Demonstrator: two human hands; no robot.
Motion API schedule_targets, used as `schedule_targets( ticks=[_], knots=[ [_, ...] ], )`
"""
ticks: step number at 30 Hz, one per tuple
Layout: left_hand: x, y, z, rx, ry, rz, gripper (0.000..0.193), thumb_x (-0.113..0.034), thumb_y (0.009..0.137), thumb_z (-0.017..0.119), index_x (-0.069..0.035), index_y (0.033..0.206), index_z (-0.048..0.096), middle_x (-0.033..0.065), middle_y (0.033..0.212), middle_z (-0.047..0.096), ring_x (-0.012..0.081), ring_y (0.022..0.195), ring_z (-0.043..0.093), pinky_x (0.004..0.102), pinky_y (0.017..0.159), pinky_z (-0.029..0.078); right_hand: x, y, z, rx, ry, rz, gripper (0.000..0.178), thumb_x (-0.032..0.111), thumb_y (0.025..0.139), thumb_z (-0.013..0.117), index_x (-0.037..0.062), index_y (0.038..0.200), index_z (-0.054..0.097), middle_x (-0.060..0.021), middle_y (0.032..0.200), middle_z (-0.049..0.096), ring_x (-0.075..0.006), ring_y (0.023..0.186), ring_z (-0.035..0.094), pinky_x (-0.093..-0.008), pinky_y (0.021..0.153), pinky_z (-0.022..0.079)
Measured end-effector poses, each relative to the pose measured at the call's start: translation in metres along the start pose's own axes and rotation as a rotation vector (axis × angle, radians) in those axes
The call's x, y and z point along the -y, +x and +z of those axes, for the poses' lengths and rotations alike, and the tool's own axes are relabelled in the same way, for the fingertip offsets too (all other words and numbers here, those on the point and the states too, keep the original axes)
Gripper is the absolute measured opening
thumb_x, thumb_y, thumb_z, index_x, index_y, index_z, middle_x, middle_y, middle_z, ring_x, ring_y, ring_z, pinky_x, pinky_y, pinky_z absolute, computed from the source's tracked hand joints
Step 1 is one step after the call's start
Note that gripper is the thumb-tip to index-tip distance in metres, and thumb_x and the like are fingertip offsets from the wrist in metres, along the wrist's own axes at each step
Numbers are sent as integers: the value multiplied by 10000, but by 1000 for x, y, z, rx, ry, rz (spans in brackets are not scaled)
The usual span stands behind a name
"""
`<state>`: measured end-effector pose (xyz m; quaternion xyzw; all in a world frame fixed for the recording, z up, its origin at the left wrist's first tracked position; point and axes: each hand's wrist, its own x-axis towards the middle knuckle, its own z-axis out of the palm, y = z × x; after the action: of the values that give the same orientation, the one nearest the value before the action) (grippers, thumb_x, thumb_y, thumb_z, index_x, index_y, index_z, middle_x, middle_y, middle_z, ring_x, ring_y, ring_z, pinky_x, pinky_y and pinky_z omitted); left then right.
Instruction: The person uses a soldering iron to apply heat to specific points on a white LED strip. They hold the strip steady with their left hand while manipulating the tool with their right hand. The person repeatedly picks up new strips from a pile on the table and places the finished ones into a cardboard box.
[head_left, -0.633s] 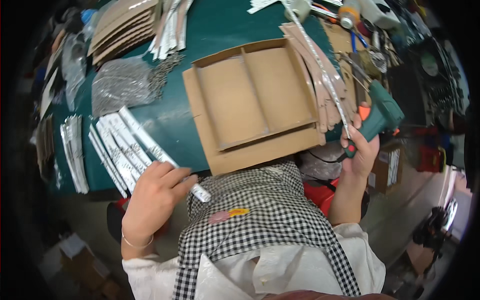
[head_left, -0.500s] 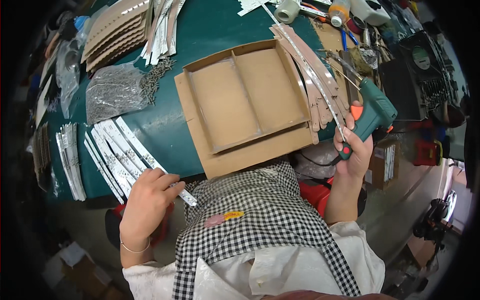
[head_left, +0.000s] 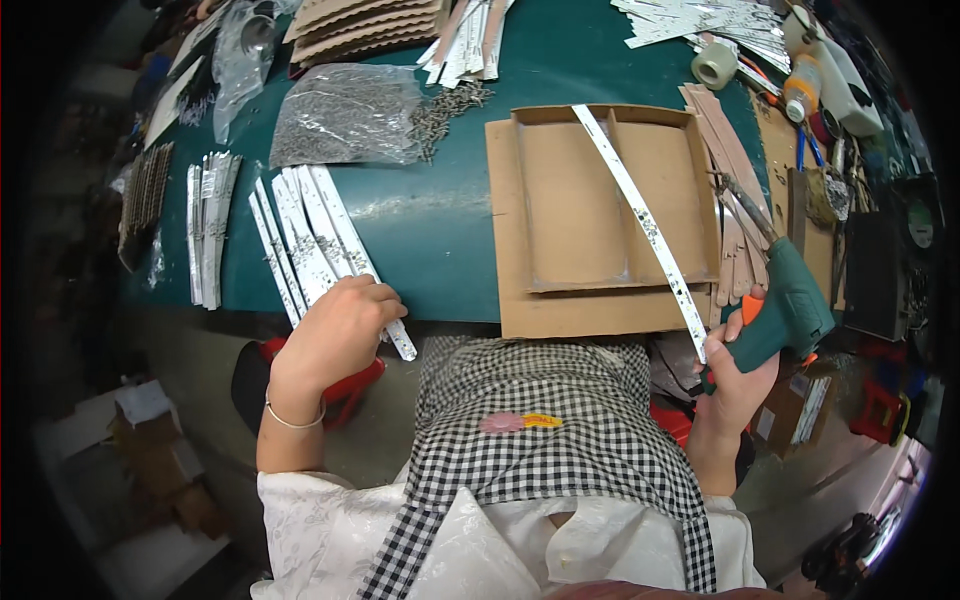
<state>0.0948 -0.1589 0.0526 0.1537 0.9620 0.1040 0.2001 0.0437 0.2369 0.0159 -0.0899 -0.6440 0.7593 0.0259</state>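
Note:
My left hand [head_left: 338, 325] rests at the table's near edge with its fingers curled over the near ends of several long white strips [head_left: 310, 240] fanned out on the green table [head_left: 440, 220]. My right hand [head_left: 738, 375] grips the handle of a green power screwdriver [head_left: 790, 305] with an orange trigger, its bit pointing away up the table. A single long white strip [head_left: 640, 220] lies diagonally across a shallow cardboard tray [head_left: 590, 210] in front of me, its near end reaching my right hand.
A clear bag of small screws [head_left: 345, 115] and loose screws [head_left: 450, 105] lie beyond the strips. More white strips [head_left: 210, 235] lie at the left. Cardboard pieces [head_left: 365, 20], brown slats [head_left: 725, 150], a tape roll [head_left: 715, 65] and bottles [head_left: 810, 80] crowd the far and right edges.
My right hand has taken a fuller grip on the green screwdriver, now held upright by its handle. The long strip now lies across the tray. My left hand stays on the white strips.

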Motion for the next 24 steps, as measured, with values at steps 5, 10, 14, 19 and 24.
schedule_targets(
  ticks=[5, 10, 14, 19, 24],
  knots=[
    [2, 21, -16, -74, -68, 24, 213, -1, 724, 714, -1, 937, 720, 130, 924, 698, 344, 912, 636, 440, 833, 512, -18, -16, 3, 82, -100, -3, 768, -205, 743, 637, -49, 1440, 354, -87, 940, 502, -132, 717, 603, -254, 605, 555],
    [43, 87, -6, -473, -39, -30, 131, -56, 786, 725, -51, 916, 735, 128, 896, 689, 349, 843, 636, 440, 771, 512, -33, -31, -3, 156, -126, -26, 779, -193, 769, 659, -31, 1464, 347, -76, 964, 499, -124, 773, 597, -256, 658, 548],
    [78, 132, 2, -570, 75, 32, 157, -22, 761, 728, -62, 913, 743, 109, 886, 678, 327, 905, 626, 420, 796, 505, -42, -36, -7, 146, -75, -35, 766, -164, 789, 679, -15, 1467, 356, -60, 955, 510, -130, 784, 613, -261, 660, 543],
    [102, 153, 1, -477, -25, 99, 127, -53, 739, 759, -51, 860, 720, 109, 848, 658, 322, 879, 625, 408, 771, 495, -62, -35, -13, 254, -188, -153, 470, -93, 821, 730, -24, 1241, 532, -71, 999, 658, -128, 853, 642, -278, 743, 538],
    [114, 157, 6, -443, -144, 66, 172, -13, 693, 765, -21, 837, 671, 133, 803, 617, 325, 767, 627, 380, 694, 490, -55, -15, -10, 257, -323, -368, 604, 53, 759, 787, -24, 1301, 532, -175, 1017, 695, -260, 891, 715, -347, 777, 556]
  ],
)
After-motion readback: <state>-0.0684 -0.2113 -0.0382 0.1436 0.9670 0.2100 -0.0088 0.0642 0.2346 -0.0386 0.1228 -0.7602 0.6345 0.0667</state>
